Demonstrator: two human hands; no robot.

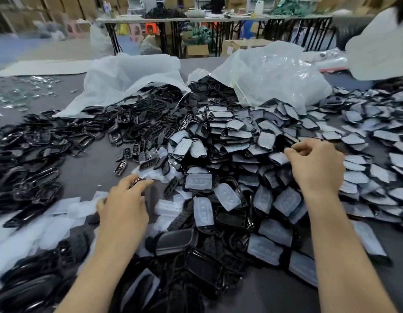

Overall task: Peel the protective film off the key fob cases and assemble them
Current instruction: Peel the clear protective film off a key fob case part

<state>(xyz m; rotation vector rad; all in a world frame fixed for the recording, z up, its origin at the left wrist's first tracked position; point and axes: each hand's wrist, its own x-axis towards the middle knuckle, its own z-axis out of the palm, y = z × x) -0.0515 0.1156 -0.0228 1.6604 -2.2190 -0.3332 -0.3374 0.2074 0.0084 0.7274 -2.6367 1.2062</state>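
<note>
While the left hand (125, 204) pinches a small black plastic fob piece (135, 181) in its grip, the heap of film-covered black plastic cases (230, 132) lies to its right, directly under the curled right hand (318, 163), whose hold is unclear.

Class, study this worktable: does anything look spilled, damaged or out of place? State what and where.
Two white sacks lie tipped over on the table, black case parts spilling from their mouths. Peeled film pieces lie scattered by the left hand. No damage visible.

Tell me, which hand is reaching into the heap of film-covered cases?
The right hand, curled over the film-covered key fob cases; the left hand sits nearer, by loose peeled film, pinching a small dark piece.
</note>
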